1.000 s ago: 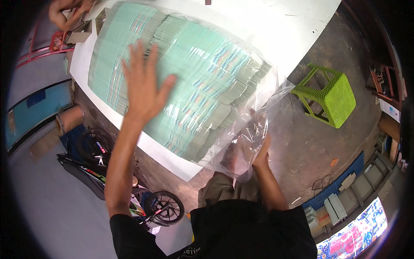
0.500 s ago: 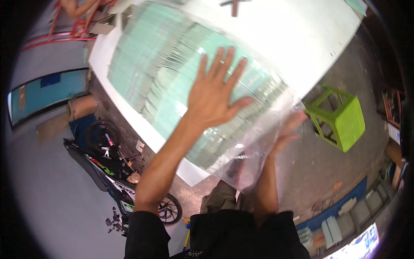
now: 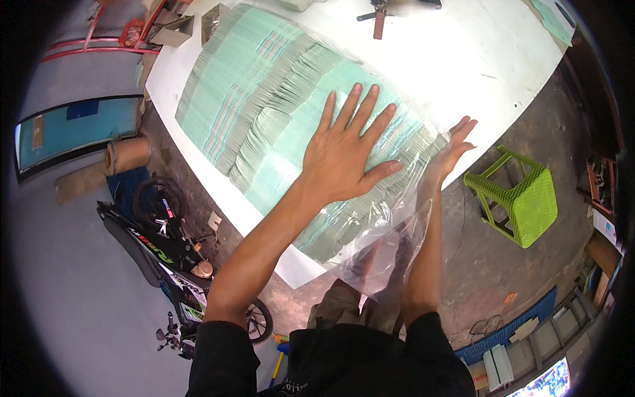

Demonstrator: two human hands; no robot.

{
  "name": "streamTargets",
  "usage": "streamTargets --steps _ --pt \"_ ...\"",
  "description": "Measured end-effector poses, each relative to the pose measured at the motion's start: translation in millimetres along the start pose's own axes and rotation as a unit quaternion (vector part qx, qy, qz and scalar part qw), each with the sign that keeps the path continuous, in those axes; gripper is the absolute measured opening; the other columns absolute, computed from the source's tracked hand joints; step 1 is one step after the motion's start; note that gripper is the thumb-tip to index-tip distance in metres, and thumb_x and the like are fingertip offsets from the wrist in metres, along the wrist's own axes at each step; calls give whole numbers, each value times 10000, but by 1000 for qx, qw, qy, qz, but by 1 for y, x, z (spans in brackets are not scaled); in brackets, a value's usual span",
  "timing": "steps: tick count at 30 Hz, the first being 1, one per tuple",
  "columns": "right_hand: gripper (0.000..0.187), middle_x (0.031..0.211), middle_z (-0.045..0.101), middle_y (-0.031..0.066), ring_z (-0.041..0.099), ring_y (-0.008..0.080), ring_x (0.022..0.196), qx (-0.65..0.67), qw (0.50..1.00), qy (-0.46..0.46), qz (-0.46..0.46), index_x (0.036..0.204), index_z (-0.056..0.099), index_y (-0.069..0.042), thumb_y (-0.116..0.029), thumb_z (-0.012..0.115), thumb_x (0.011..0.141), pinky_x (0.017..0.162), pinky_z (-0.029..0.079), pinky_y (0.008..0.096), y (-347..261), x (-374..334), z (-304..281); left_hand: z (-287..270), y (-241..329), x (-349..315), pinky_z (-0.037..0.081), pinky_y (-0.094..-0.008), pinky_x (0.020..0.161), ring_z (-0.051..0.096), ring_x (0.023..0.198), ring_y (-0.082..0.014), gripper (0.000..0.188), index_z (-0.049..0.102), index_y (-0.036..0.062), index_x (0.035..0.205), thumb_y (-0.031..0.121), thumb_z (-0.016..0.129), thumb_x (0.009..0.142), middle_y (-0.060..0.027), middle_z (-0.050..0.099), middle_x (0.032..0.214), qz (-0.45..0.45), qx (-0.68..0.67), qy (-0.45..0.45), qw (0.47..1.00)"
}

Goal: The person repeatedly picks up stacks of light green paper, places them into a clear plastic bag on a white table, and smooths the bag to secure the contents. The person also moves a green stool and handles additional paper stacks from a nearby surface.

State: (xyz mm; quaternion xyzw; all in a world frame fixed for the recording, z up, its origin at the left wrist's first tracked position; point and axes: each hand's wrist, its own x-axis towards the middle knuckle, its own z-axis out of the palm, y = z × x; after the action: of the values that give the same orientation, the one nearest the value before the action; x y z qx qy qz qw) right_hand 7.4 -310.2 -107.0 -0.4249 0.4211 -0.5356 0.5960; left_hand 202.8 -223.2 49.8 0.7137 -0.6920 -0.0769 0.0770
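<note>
A large clear plastic bag [image 3: 380, 255] encloses tightly packed stacks of thin pale green sheets [image 3: 264, 106], lying on a white table. The bag's slack end hangs past the near table edge, toward me. My left hand [image 3: 340, 155] lies flat on top of the packed sheets, palm down with fingers spread. At the bag's right corner is my right hand [image 3: 453, 151], its fingers stretched out and its palm side toward the plastic. Part of that hand and forearm shows through or beside the clear film. Neither hand grips anything that I can see.
The white table [image 3: 469, 79] carries a dark tool-like item [image 3: 378, 23] at its far side. A green plastic stool [image 3: 522, 198] stands on the floor to the right. On the left are a parked motorcycle [image 3: 165, 258] and a brown roll [image 3: 129, 155]. A small cardboard box [image 3: 173, 32] sits far left.
My right hand has moved forward along the bag's right side, up to its corner. The left hand stays flat on the sheets. A person's arm at the far left has left the view.
</note>
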Motion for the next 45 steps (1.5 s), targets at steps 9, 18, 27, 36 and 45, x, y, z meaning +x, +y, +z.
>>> streamTargets --steps 9,18,27,36,45 --pt "1022 1730 79 170 37 326 1598 -29 999 -6 35 1652 55 -50 -768 337 981 1274 -7 527 5 -111 -77 -7 -20 -23 134 -627 1238 263 1539 -434 811 386 90 1586 536 619 951 -222 301 1659 30 -143 37 989" --pt "815 1686 215 154 285 303 1514 -129 968 -66 204 1630 103 24 -518 368 1083 1237 254 433 -76 -195 11 -2 -3 -109 61 -662 1216 144 1549 -511 897 309 43 1611 631 509 963 -318 153 1674 -52 -15 -31 998" --pt "894 1685 120 125 211 256 1526 -233 952 -71 187 1647 -38 -59 -331 520 1004 1238 207 381 15 -279 6 4 0 -105 70 -638 1227 165 1551 -488 863 328 47 1607 623 477 982 -296 183 1676 -57 -1 3 998" --pt "780 1641 260 123 311 238 1487 -112 982 -20 151 1624 113 -64 -336 503 1006 1203 298 398 16 -251 -3 7 3 -110 82 -619 1235 178 1555 -463 814 332 66 1611 587 476 1002 -261 192 1686 -80 -25 27 996" --pt "660 1619 362 107 373 221 1475 461 877 30 135 1602 266 -75 -445 384 1068 1184 347 397 28 -132 -36 3 5 -111 80 -619 1236 166 1560 -461 802 339 71 1609 556 507 993 -260 193 1687 -81 -10 0 997"
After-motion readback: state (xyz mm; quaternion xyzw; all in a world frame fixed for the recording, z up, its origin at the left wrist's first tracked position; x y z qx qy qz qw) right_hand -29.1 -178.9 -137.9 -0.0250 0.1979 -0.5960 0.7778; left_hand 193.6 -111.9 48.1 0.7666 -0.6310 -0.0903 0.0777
